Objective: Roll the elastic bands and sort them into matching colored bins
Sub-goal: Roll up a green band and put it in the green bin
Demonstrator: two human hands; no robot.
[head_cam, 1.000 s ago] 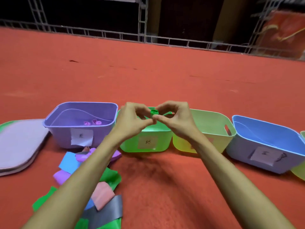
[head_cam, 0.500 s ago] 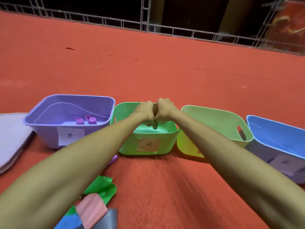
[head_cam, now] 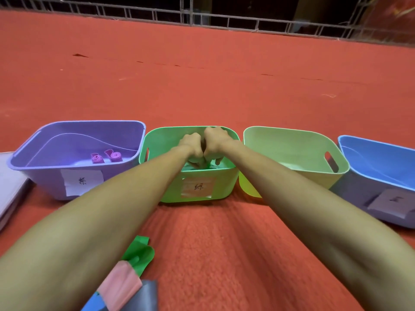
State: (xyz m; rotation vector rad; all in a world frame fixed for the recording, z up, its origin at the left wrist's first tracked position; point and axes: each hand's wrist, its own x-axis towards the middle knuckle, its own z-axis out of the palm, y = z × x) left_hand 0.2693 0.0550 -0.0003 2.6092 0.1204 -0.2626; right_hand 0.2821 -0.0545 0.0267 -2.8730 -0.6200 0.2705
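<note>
Head view: left hand (head_cam: 190, 147) & right hand (head_cam: 216, 142) are both down inside the green plastic bin (head_cam: 157, 142), knuckles pressed together at the bin's centre, fingers curled under and pointing at the bin floor. Whatever sits under the fingers is hidden, so can't tell if they hold a rolled band or nothing; no green roll shows. Both forearms cross the bin's front wall, either side of its white paper label (head_cam: 197, 187).

Purple plastic bin (head_cam: 45, 182) sits just left, almost touching; two rolled pink-purple elastic bands (head_cam: 97, 158) lie side by side on its floor. Pale yellow-green bin (head_cam: 292, 149) is just right, then a blue bin (head_cam: 370, 158), all in one row.

Loose flat bands lie under the left forearm near the bottom edge: green strip (head_cam: 139, 252), pink strip (head_cam: 121, 283), grey strip (head_cam: 146, 297). Grey flat pad (head_cam: 9, 189) at far left.

Red carpet (head_cam: 213, 254) is open between the arms and wide open behind the bins, up to a metal truss rail (head_cam: 224, 21).
</note>
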